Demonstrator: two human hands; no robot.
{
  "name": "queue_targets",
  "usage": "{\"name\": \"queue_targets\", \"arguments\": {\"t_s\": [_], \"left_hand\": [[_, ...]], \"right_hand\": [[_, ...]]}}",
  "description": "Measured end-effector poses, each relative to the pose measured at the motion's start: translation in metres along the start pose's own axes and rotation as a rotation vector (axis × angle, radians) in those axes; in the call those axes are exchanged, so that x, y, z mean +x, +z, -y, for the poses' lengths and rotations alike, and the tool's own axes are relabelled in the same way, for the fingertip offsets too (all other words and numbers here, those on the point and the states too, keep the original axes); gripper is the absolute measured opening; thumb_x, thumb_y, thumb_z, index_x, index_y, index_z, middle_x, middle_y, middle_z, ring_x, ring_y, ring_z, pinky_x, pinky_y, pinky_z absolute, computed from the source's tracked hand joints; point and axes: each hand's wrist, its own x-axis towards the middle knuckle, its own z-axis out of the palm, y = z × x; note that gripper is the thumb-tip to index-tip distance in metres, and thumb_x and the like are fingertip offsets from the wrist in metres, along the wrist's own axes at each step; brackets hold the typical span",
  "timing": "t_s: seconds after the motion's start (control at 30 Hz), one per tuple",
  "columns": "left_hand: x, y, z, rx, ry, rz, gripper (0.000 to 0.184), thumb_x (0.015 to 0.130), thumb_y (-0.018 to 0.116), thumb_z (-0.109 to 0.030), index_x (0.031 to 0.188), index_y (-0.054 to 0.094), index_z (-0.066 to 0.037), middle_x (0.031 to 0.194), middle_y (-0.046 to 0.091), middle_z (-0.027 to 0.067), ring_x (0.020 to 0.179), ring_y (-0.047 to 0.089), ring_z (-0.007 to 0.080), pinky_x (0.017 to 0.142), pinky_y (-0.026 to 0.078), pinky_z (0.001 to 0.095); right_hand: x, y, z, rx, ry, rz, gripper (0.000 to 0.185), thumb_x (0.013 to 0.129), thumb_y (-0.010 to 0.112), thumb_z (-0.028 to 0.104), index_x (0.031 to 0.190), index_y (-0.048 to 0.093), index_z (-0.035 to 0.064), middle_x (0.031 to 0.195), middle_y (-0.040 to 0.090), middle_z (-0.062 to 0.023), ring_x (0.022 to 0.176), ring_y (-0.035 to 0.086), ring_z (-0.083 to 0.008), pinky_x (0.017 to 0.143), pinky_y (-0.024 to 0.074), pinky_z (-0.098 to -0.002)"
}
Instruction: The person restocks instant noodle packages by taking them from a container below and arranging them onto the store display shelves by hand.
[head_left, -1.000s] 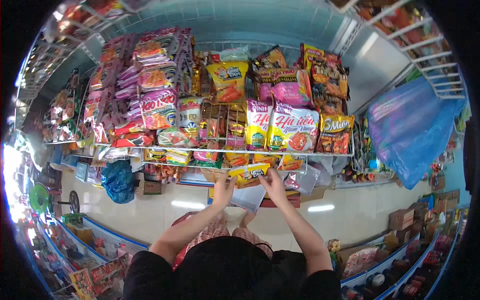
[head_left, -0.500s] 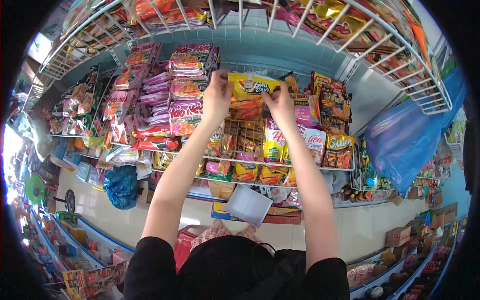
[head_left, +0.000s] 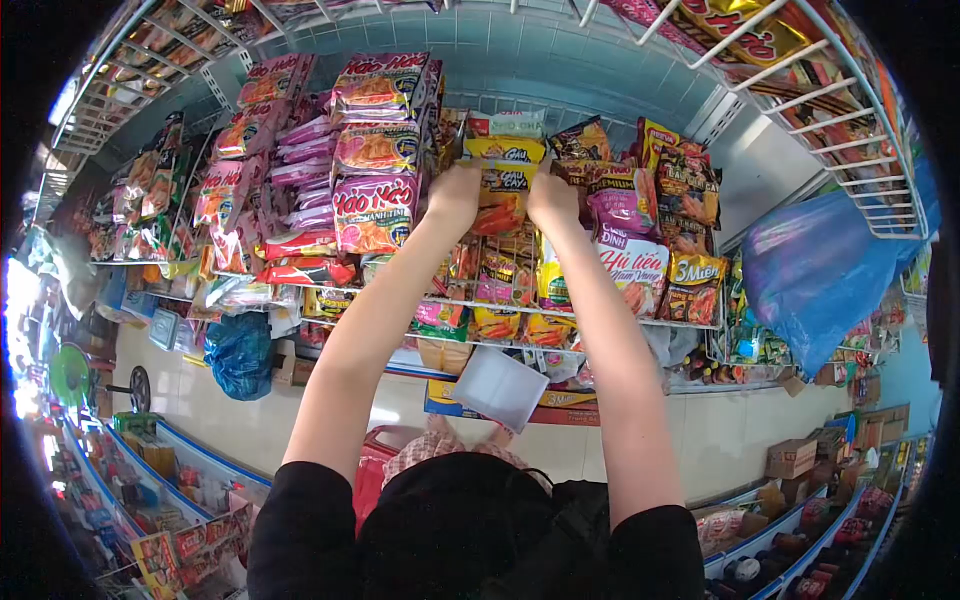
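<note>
At the middle of the shelf, yellow noodle packets (head_left: pixel 503 203) stand one behind another, with orange noodles pictured on the front. My left hand (head_left: pixel 454 198) is closed at the left edge of a packet, and my right hand (head_left: pixel 553 200) is closed at its right edge. The gripped corners are hidden by my fingers. Stacked pink noodle packs (head_left: pixel 373 205) rise just left of my left hand. Purple packets (head_left: pixel 620 205) stand to the right of my right hand.
A white wire shelf (head_left: pixel 830 110) juts out overhead. Below, a grey-white bin (head_left: pixel 502 388) stands by cardboard boxes near my feet. A large blue plastic bag (head_left: pixel 820 275) bulges at the right, and a smaller blue bag (head_left: pixel 238 355) hangs at the left.
Both hands have moved slightly down and closer together, bringing the yellow packet down among the others. My right fingers have curled in. The camera view has shifted a little.
</note>
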Motion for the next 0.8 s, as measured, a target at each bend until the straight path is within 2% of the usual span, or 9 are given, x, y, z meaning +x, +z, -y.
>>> {"name": "queue_targets", "arguments": {"t_s": [0.13,0.2,0.23,0.4,0.53,0.63,0.7,0.77,0.8], "left_hand": [[-0.042,-0.028,-0.016,-0.078,0.105,-0.326,0.043,0.079,0.054,-0.003,0.121,0.045,-0.006,0.1,0.059,0.0186,0.081,0.061,0.0326,0.066,0.052,0.0389],[-0.076,-0.048,-0.03,-0.266,0.256,-0.508,0.041,0.079,0.054,-0.006,0.12,0.046,-0.006,0.105,0.056,0.0174,0.084,0.059,0.033,0.068,0.05,0.0401],[-0.093,-0.055,-0.037,-0.255,0.329,-0.578,0.035,0.076,0.058,-0.007,0.111,0.052,-0.005,0.1,0.058,0.0102,0.083,0.058,0.0249,0.067,0.049,0.035],[-0.194,0.009,-0.058,-0.572,0.729,-0.485,0.041,0.067,0.061,0.0,0.106,0.055,-0.008,0.102,0.058,0.0077,0.09,0.057,0.0245,0.072,0.047,0.0367],[-0.235,0.145,-0.081,-0.798,0.338,0.095,0.046,0.074,0.059,-0.006,0.119,0.046,-0.006,0.103,0.055,0.0164,0.091,0.055,0.0369,0.077,0.046,0.0421],[-0.219,0.265,-0.095,-0.734,-0.005,0.414,0.081,0.072,0.066,-0.02,0.136,0.02,-0.002,0.114,0.048,0.0268,0.105,0.046,0.0431,0.089,0.04,0.0432],[-0.207,0.312,-0.107,-0.972,-0.086,0.409,0.088,0.069,0.069,-0.021,0.134,0.016,0.003,0.122,0.04,0.028,0.113,0.04,0.0424,0.095,0.036,0.0411],[-0.186,0.331,-0.12,-0.853,-0.296,0.361,0.092,0.069,0.071,-0.024,0.137,0.013,-0.002,0.134,0.032,0.0248,0.118,0.038,0.0419,0.092,0.04,0.0432],[-0.179,0.346,-0.125,-0.747,-0.314,0.113,0.07,0.071,0.069,-0.024,0.127,0.034,0.0,0.122,0.048,0.0233,0.108,0.049,0.0386,0.085,0.044,0.0438]], "right_hand": [[-0.038,-0.033,0.01,0.242,-0.218,-0.378,0.07,0.082,0.058,0.023,0.131,0.022,-0.0123,0.09,0.058,-0.0261,0.088,0.058,-0.0351,0.074,0.0476,-0.041],[-0.074,-0.059,0.006,0.435,-0.246,-0.29,0.066,0.084,0.055,0.023,0.133,0.023,-0.0079,0.096,0.056,-0.0266,0.089,0.057,-0.0361,0.074,0.0473,-0.0416],[-0.092,-0.06,0.0,0.541,-0.307,-0.36,0.062,0.082,0.057,0.017,0.133,0.027,-0.0028,0.097,0.056,-0.024,0.089,0.057,-0.0367,0.073,0.0473,-0.0408],[-0.201,-0.036,-0.066,0.573,-0.521,-0.528,0.033,0.073,0.059,-0.002,0.106,0.055,0.002,0.085,0.058,-0.0128,0.071,0.056,-0.0285,0.061,0.044,-0.0388],[-0.257,0.094,-0.135,0.55,-0.15,-0.161,0.035,0.073,0.061,0.004,0.106,0.052,0.0019,0.088,0.058,-0.0148,0.074,0.058,-0.0326,0.063,0.0457,-0.0409],[-0.261,0.256,-0.208,0.665,0.319,0.314,0.059,0.073,0.065,0.015,0.123,0.038,-0.0005,0.101,0.057,-0.0214,0.093,0.057,-0.0377,0.077,0.0452,-0.0431],[-0.256,0.384,-0.235,1.049,0.396,0.055,0.037,0.081,0.058,0.011,0.114,0.047,0.0002,0.107,0.055,-0.0211,0.09,0.056,-0.0349,0.083,0.0446,-0.0367],[-0.226,0.306,-0.197,0.795,0.18,-0.102,0.039,0.079,0.061,0.012,0.113,0.046,-0.0017,0.105,0.054,-0.023,0.091,0.055,-0.0347,0.081,0.044,-0.0383],[-0.217,0.301,-0.193,0.741,0.278,-0.186,0.04,0.078,0.063,0.013,0.111,0.046,-0.0018,0.103,0.055,-0.022,0.091,0.055,-0.0332,0.08,0.0436,-0.0389]]}}
